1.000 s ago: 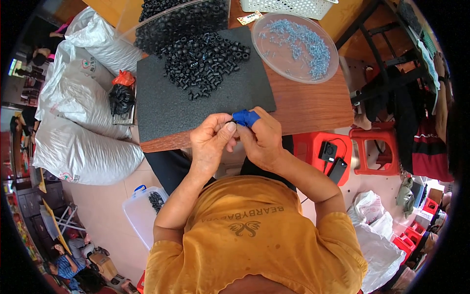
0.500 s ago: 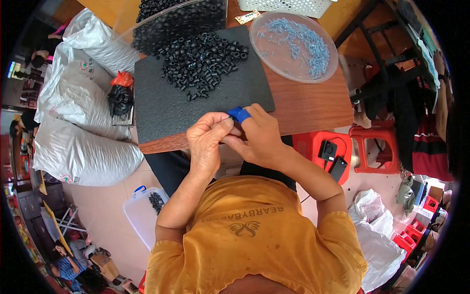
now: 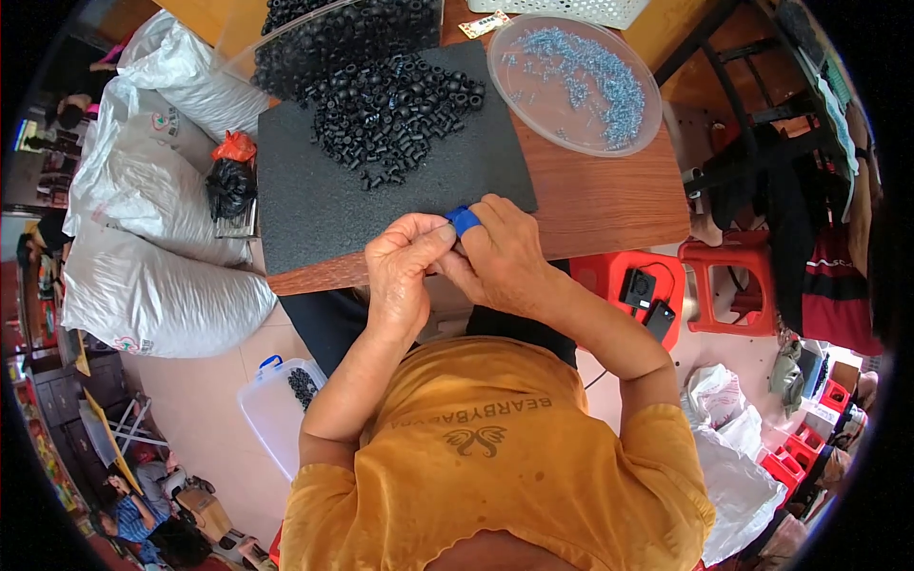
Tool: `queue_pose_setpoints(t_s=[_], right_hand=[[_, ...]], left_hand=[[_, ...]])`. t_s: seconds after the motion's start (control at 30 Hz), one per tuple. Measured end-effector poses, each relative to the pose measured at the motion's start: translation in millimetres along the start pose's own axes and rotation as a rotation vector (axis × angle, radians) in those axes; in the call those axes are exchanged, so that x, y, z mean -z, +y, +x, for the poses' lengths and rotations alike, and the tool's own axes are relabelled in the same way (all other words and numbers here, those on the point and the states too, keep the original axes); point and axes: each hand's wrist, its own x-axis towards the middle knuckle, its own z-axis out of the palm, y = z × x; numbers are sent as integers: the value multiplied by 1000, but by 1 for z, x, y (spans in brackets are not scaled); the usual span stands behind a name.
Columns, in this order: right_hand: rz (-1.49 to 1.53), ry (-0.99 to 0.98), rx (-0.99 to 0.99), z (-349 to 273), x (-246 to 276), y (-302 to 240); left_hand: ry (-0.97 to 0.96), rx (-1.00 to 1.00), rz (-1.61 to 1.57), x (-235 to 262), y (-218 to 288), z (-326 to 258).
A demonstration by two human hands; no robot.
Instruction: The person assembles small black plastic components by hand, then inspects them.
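Observation:
My left hand [image 3: 405, 262] and my right hand [image 3: 503, 252] meet at the near edge of the table, their fingertips pressed together. Blue tape [image 3: 464, 221] wraps a finger of the right hand. Both hands are closed; whatever is pinched between them is hidden by the fingers. Just beyond them, a pile of small black plastic fittings [image 3: 390, 114] lies on a dark grey mat [image 3: 314, 224]. To the right, a round clear tray [image 3: 533, 119] holds many small bluish, shiny pieces [image 3: 619, 95], too small to name.
A clear bin [image 3: 352, 48] full of black parts stands behind the mat. White woven sacks [image 3: 171, 285] crowd the left side. On a red stool [image 3: 595, 271] at right lie black devices [image 3: 638, 288]. A lidded plastic box [image 3: 267, 409] with black pieces sits on the floor at left.
My fingers have shifted slightly, the right hand's fingers curling closer to the left fingertips. The table and pile look nearly the same, with a small shift of the view.

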Motion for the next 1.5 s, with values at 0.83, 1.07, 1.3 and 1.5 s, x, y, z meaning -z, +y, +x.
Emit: queue_pose_setpoints(t_s=[0.83,1.07,1.3,1.5], right_hand=[[-42,10,125,-2,-6,9],[-43,-16,248,5,0,17],[-10,-44,200,17,5,12],[15,-83,129,17,10,8]], left_hand=[[-148,8,74,14,1,-3],[-139,6,99,13,2,-4],[-178,30,129,18,21,5],[-136,34,152,16,21,5]])
